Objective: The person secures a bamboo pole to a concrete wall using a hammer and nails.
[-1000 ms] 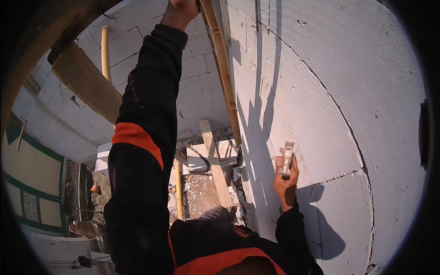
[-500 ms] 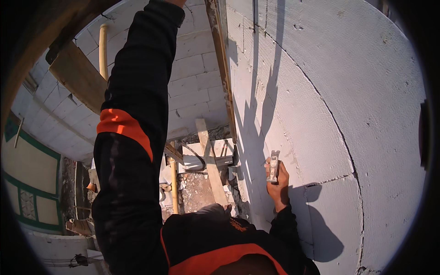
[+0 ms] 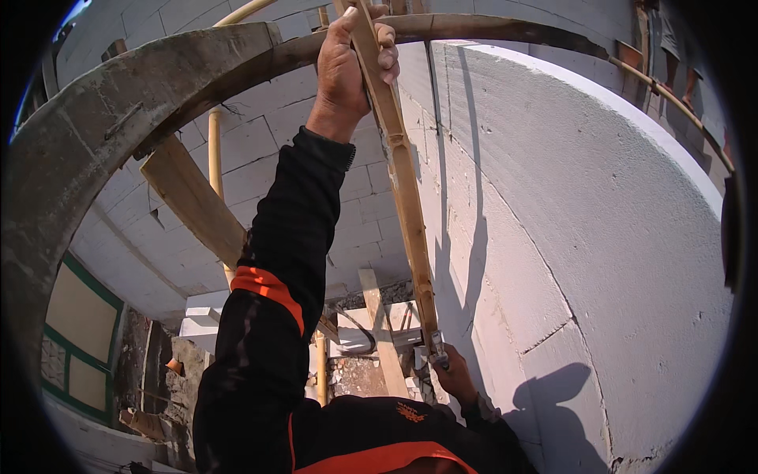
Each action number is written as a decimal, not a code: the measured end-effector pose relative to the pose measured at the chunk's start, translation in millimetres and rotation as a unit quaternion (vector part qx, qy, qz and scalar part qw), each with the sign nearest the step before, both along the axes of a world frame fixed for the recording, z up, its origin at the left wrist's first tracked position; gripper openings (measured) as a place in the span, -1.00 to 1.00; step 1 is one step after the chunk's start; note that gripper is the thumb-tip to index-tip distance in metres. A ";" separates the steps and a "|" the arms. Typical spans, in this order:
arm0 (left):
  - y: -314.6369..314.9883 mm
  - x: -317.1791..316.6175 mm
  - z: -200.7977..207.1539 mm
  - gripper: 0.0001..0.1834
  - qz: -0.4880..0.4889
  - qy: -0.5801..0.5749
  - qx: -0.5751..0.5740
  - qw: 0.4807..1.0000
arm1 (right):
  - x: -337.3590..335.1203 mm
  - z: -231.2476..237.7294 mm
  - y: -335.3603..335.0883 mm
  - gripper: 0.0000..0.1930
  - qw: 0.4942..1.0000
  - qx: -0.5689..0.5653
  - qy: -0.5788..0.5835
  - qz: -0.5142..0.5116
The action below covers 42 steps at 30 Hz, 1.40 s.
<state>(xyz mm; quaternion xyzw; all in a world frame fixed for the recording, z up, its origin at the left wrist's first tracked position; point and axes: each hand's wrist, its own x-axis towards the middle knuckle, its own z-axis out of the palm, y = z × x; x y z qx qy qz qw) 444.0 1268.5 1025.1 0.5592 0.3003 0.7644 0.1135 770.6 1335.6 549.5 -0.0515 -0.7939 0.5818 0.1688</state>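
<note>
My left hand [image 3: 344,79] is raised at the top, its fingers wrapped round a long, narrow wooden batten [image 3: 406,186]. The batten runs down alongside the white block wall [image 3: 584,197], and its lower end is close to my right hand. Low against that wall, my right hand [image 3: 456,376] is closed around a small, worn, whitish-grey object [image 3: 438,349]. The object meets or overlaps the batten's lower end; whether they touch I cannot tell. Its kind is not clear, and my fingers hide part of it.
A curved-looking concrete beam [image 3: 95,110] crosses overhead at left. Under it, a slanting plank [image 3: 193,201] and a bamboo pole [image 3: 215,150] stand before another block wall. Far below lie a board [image 3: 383,336], pale blocks [image 3: 347,317] and rubble. A green-framed panel [image 3: 79,316] is at left.
My view has tilted up, bringing my left hand and the overhead beam into sight. The batten now slants down towards my right hand, which appears lower and further left, still holding the grey object.
</note>
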 end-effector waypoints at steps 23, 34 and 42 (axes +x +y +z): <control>35.6 -16.8 31.2 -0.57 0.188 -0.092 -0.039 0.977 | -17.4 -4.0 -8.1 -0.79 0.981 0.026 0.090 -0.170; 65.2 -71.3 103.7 -0.61 0.354 -0.012 -0.061 0.933 | -85.7 121.8 0.4 -0.79 0.971 -0.123 0.147 -0.141; 77.7 -134.3 152.1 -0.56 0.372 0.011 -0.080 0.925 | -142.3 164.4 2.7 -0.72 0.921 -0.193 0.291 -0.175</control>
